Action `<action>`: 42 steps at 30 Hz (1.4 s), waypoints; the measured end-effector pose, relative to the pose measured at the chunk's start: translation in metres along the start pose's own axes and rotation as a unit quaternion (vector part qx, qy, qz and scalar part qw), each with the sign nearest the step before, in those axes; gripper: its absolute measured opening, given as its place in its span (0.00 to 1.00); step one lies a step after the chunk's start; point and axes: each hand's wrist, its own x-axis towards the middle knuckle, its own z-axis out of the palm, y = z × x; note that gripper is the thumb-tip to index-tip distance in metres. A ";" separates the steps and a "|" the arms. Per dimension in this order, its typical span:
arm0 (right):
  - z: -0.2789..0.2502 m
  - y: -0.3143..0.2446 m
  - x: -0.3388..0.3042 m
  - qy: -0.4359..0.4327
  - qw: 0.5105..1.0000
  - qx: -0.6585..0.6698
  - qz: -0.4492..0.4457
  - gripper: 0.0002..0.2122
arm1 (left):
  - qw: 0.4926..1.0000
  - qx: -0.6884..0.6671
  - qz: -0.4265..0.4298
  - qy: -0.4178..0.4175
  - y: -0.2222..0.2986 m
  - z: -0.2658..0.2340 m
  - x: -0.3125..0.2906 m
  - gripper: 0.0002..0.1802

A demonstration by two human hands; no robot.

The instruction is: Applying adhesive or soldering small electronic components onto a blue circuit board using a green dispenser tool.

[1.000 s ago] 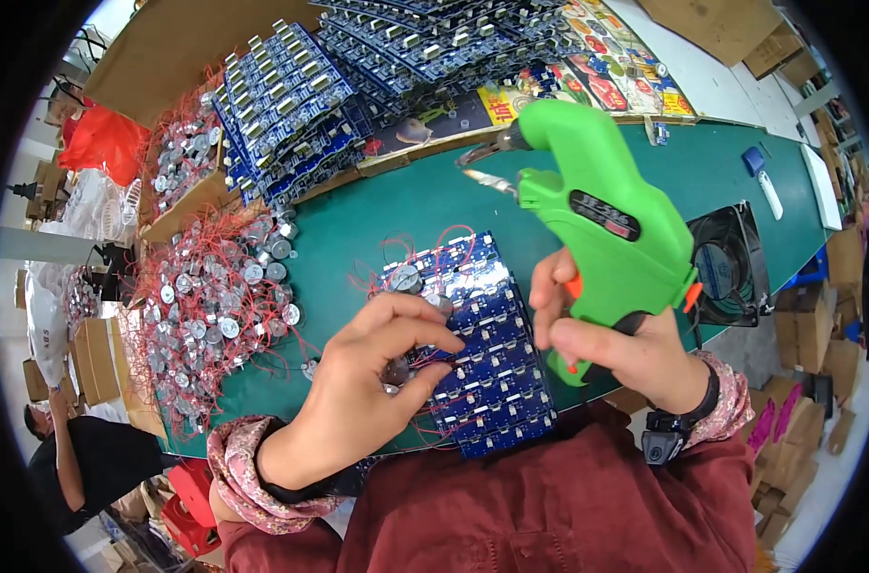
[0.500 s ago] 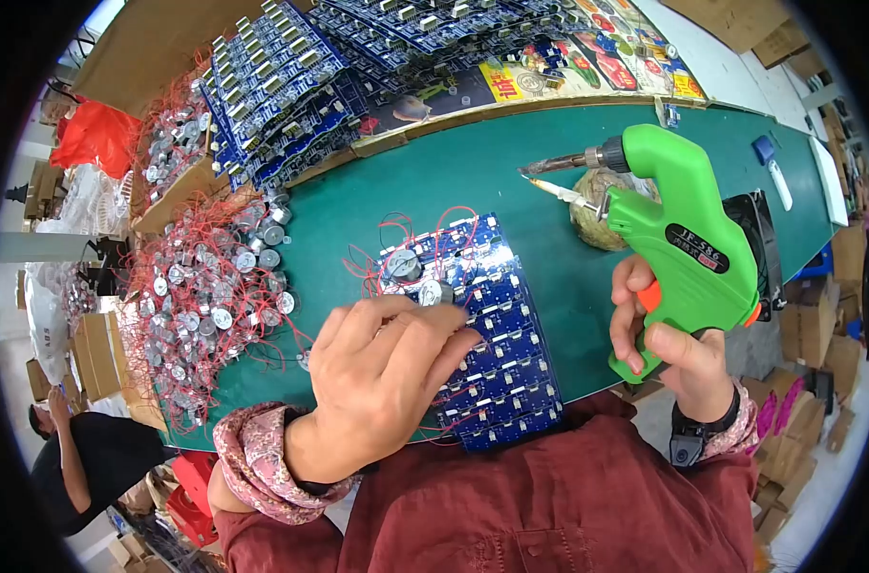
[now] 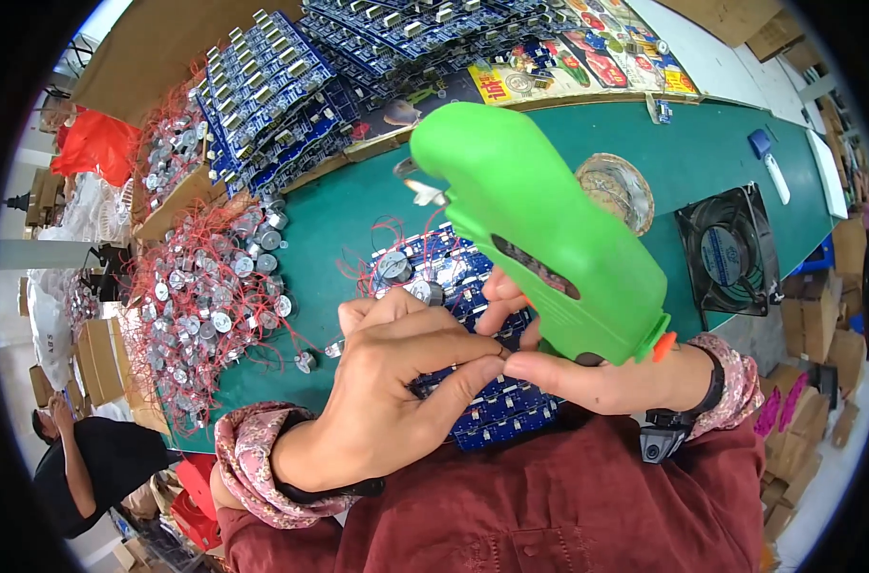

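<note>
My right hand [image 3: 597, 380] grips a green soldering gun [image 3: 549, 224] by its handle, its tip angled to the upper left above the board. My left hand [image 3: 382, 387] is closed in a pinch, its fingertips meeting my right thumb; what they pinch is too small or hidden to make out. Beneath both hands lies a blue circuit board panel [image 3: 461, 277], partly covered by them and by the gun. Two round metal components with red wires, one of them a silver disc [image 3: 393, 267], rest on the board's upper left part.
A heap of round metal components with red wires [image 3: 215, 301] covers the table's left side. Stacked blue boards [image 3: 263, 76] stand behind. To the right are a round dish [image 3: 618, 181], a black fan [image 3: 729, 250] and a white-handled brush [image 3: 776, 180]. A person [image 3: 100, 468] is at far left.
My right hand has brought the soldering gun left over the board, uncovering the dish and fan. The fingertips of both hands now meet; my left hand has shifted slightly down.
</note>
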 end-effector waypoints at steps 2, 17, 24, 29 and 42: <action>0.000 0.002 0.000 0.008 1.000 -0.008 -0.003 0.30 | 0.999 0.038 -0.010 0.006 -0.001 0.000 0.000 0.05; -0.002 0.010 0.002 0.017 0.989 -0.115 -0.088 0.24 | 0.985 0.164 0.009 0.056 -0.001 0.002 -0.001 0.08; -0.010 0.007 -0.006 0.042 0.998 -0.045 -0.005 0.24 | 0.963 0.243 0.087 0.077 -0.004 0.007 0.000 0.09; -0.030 -0.011 -0.018 0.060 0.995 0.002 0.078 0.26 | 0.940 0.326 0.048 0.088 -0.013 0.008 0.006 0.08; -0.051 0.010 -0.071 0.139 0.987 0.033 0.077 0.23 | 0.909 0.405 0.045 0.084 -0.016 0.012 0.016 0.07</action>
